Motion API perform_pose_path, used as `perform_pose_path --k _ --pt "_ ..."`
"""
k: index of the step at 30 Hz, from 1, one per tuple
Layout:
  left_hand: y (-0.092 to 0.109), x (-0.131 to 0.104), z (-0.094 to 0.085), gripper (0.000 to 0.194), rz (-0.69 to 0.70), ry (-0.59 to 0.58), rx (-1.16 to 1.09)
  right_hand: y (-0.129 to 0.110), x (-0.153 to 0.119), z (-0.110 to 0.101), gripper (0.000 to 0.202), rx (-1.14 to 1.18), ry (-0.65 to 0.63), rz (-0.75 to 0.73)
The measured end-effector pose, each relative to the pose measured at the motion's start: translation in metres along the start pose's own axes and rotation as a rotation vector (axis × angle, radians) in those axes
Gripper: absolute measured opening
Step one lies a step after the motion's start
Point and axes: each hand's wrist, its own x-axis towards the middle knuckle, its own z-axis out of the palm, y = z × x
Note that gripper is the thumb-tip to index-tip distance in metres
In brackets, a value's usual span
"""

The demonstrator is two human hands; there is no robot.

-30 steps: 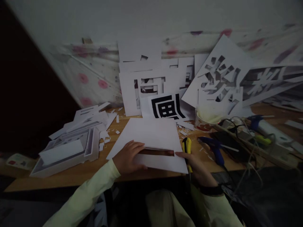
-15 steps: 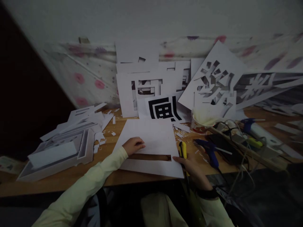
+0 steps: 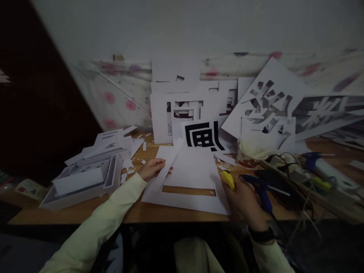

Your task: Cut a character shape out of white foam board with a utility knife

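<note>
A long white strip (image 3: 168, 168) stands raised in my left hand (image 3: 153, 170), pinched between the fingers. Under it a white foam or card sheet (image 3: 196, 167) lies on the table, with a long narrow slot cut near its front edge and wood showing through. My right hand (image 3: 243, 197) is closed around a yellow utility knife (image 3: 228, 179) just right of the sheet; its blade is not visible. Beyond the sheet leans a paper (image 3: 203, 136) printed with a bold black character.
White sheets with cut-out characters (image 3: 264, 98) lean against the wall. At left sit stacked white trays (image 3: 82, 182) and scraps. Toward the right are a paper tub (image 3: 250, 155), a blue glue gun (image 3: 263, 189) and a power strip with cables (image 3: 301, 182).
My left hand has lifted the strip from the sheet, and the slot shows more fully. The right hand has moved right, off the sheet, with the knife. The view has shifted slightly.
</note>
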Motion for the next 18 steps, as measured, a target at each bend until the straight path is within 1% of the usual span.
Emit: perform_pose_path --k 2,3,5,8,9,11,12,14,15,16,17,18 --pt "-0.001 -0.005 0.005 0.039 0.019 0.011 -0.018 -0.008 0.002 0.003 0.031 -0.089 0.007 -0.038" --pt "-0.002 -0.008 0.009 0.038 0.029 0.018 -0.028 -0.012 0.005 0.006 0.033 -0.098 -0.010 -0.069" --pt "-0.006 -0.013 0.017 0.039 0.052 0.043 -0.056 -0.021 0.012 0.016 0.033 -0.083 -0.089 -0.148" --pt "-0.018 -0.025 0.030 0.044 0.115 0.086 -0.071 -0.030 0.022 0.035 0.027 -0.104 -0.203 -0.240" --pt "-0.022 -0.029 0.033 0.045 0.142 0.084 -0.046 -0.033 0.024 0.040 0.027 -0.123 -0.210 -0.257" --pt "-0.031 -0.037 0.038 0.045 0.165 0.069 0.046 -0.039 0.024 0.047 0.032 -0.084 -0.157 -0.271" --pt "-0.034 -0.042 0.039 0.042 0.161 0.055 0.110 -0.042 0.022 0.047 0.036 0.011 -0.125 -0.264" --pt "-0.038 -0.051 0.041 0.033 0.151 0.017 0.287 -0.049 0.014 0.042 0.049 0.347 -0.123 -0.209" --pt "-0.040 -0.055 0.041 0.028 0.167 -0.002 0.406 -0.053 0.010 0.037 0.057 0.545 -0.170 -0.158" --pt "-0.040 -0.058 0.042 0.025 0.198 -0.022 0.532 -0.057 0.005 0.031 0.067 0.715 -0.247 -0.097" --pt "-0.041 -0.062 0.042 0.025 0.242 -0.041 0.653 -0.060 0.000 0.025 0.075 0.818 -0.328 -0.042" --pt "-0.041 -0.064 0.043 0.028 0.290 -0.055 0.762 -0.063 -0.005 0.020 0.078 0.857 -0.395 -0.006"
